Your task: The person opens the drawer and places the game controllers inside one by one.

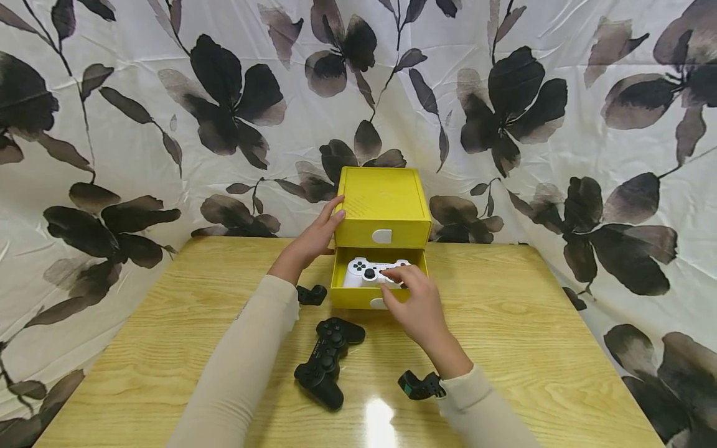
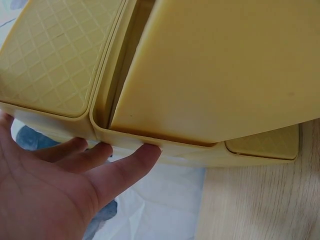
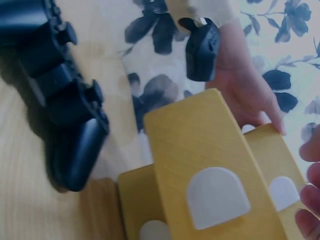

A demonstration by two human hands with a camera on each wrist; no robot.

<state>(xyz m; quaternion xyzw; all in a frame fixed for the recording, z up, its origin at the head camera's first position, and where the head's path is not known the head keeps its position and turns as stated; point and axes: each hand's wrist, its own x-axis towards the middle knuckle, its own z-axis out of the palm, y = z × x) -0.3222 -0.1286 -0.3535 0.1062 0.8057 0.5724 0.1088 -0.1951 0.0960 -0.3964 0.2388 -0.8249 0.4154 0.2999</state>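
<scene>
A yellow drawer box [image 1: 383, 194] stands at the back of the table with one drawer [image 1: 342, 297] pulled out. Inside that drawer lies a white game controller [image 1: 358, 271]. My right hand [image 1: 417, 308] is over the drawer's front, thumb and fingers loosely bent at the controller's right half, partly covering it. In the right wrist view only the fingertips [image 3: 311, 187] show, beside the drawer front. My left hand [image 1: 313, 239] rests against the box's left side, its extended fingers [image 2: 125, 172] touching the wall. A black game controller [image 1: 325, 358] lies in front of the box.
The wooden table [image 1: 532, 348] reaches back to a floral cloth [image 1: 426, 124] hanging behind the box. A black wrist camera [image 1: 420, 386] sits at the right cuff, another [image 1: 310, 295] at the left. Closed drawers with white tabs [image 3: 283, 192] flank the pulled-out one.
</scene>
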